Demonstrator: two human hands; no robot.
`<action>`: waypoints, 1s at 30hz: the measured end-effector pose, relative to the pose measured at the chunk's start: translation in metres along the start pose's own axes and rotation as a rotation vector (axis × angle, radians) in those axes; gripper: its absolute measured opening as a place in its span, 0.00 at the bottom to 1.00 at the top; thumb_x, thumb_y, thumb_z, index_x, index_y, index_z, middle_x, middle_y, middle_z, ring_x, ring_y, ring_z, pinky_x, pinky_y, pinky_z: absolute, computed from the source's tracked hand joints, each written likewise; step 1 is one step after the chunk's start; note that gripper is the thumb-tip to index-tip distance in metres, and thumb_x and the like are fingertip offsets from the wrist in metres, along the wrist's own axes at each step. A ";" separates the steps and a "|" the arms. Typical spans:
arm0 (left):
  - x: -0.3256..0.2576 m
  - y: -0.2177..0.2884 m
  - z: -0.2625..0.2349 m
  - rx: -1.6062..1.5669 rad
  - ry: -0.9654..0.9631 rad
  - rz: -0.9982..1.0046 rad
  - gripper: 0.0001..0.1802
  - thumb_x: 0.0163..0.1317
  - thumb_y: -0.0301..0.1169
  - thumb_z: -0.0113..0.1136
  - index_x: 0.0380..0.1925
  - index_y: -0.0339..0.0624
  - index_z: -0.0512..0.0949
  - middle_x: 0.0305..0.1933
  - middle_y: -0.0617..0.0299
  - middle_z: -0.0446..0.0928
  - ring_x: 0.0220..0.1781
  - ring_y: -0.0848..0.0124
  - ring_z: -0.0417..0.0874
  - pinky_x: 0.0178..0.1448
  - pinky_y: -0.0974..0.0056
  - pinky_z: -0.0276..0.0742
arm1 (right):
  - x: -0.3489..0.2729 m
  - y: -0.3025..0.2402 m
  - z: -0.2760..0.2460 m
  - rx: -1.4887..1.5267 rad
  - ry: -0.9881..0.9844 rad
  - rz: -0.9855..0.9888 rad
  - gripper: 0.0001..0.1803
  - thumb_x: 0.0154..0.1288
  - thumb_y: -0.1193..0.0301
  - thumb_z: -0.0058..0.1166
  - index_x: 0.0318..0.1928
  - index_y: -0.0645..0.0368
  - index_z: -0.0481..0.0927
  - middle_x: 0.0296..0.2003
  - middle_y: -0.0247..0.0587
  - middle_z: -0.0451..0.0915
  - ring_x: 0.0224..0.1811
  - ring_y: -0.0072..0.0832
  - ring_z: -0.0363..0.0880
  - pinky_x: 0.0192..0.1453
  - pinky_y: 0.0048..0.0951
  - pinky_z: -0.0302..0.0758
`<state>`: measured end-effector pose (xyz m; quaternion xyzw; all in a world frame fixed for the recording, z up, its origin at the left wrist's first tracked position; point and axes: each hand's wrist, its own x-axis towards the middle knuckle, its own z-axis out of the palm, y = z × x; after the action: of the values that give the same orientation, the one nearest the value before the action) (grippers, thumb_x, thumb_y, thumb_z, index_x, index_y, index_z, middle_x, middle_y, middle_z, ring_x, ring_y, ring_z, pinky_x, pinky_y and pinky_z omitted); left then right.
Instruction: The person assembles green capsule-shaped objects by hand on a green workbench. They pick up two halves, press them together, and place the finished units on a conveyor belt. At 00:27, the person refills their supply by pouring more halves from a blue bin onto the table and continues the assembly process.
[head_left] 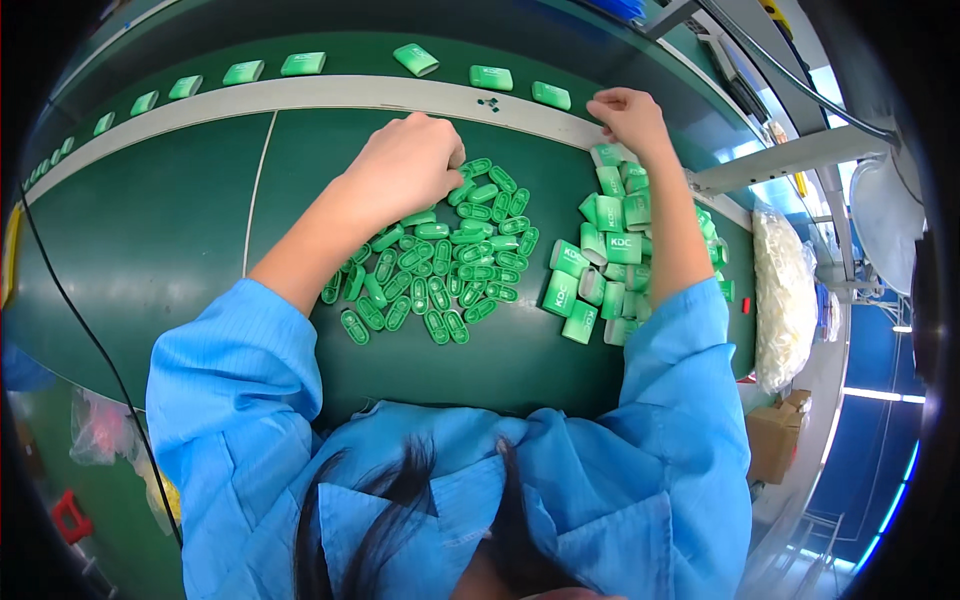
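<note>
My left hand lies knuckles-up, fingers curled, on the far edge of a spread of several small green oval parts on the dark green table. Whether it holds any of them is hidden. My right hand reaches further out, its fingertips on the grey strip at the table's far edge, just above a heap of green rectangular cases. Nothing shows in that hand. Beyond the strip, a row of single green cases lies on a dark green belt.
A clear bag of white pieces stands at the table's right end, with a cardboard box below it. A black cable crosses the table's left part. A grey metal rail and a white fan stand at the right.
</note>
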<state>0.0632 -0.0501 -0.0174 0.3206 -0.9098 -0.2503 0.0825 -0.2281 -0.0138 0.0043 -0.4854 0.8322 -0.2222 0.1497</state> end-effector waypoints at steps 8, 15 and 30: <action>0.008 0.002 0.008 -0.435 0.142 0.031 0.15 0.49 0.28 0.60 0.39 0.38 0.79 0.24 0.56 0.78 0.29 0.66 0.82 0.38 0.62 0.78 | -0.032 0.017 -0.004 -0.431 -0.092 -0.084 0.25 0.43 0.61 0.68 0.43 0.60 0.81 0.39 0.48 0.79 0.44 0.38 0.79 0.51 0.35 0.74; 0.009 0.007 0.013 -1.088 -0.018 -0.019 0.19 0.60 0.26 0.54 0.54 0.41 0.73 0.38 0.58 0.78 0.35 0.74 0.82 0.44 0.72 0.80 | -0.063 0.003 0.016 -0.326 0.066 -0.472 0.13 0.46 0.74 0.62 0.36 0.61 0.80 0.35 0.47 0.79 0.38 0.44 0.77 0.45 0.38 0.74; 0.015 0.003 0.026 -1.328 -0.006 -0.054 0.17 0.58 0.30 0.60 0.47 0.35 0.76 0.42 0.60 0.79 0.44 0.74 0.80 0.50 0.71 0.76 | -0.110 -0.038 0.043 0.875 -0.197 -0.207 0.18 0.60 0.78 0.55 0.50 0.70 0.71 0.38 0.45 0.80 0.33 0.23 0.81 0.37 0.20 0.78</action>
<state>0.0419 -0.0472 -0.0387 0.2238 -0.5542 -0.7606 0.2534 -0.1268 0.0566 -0.0095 -0.4759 0.5890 -0.5193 0.3961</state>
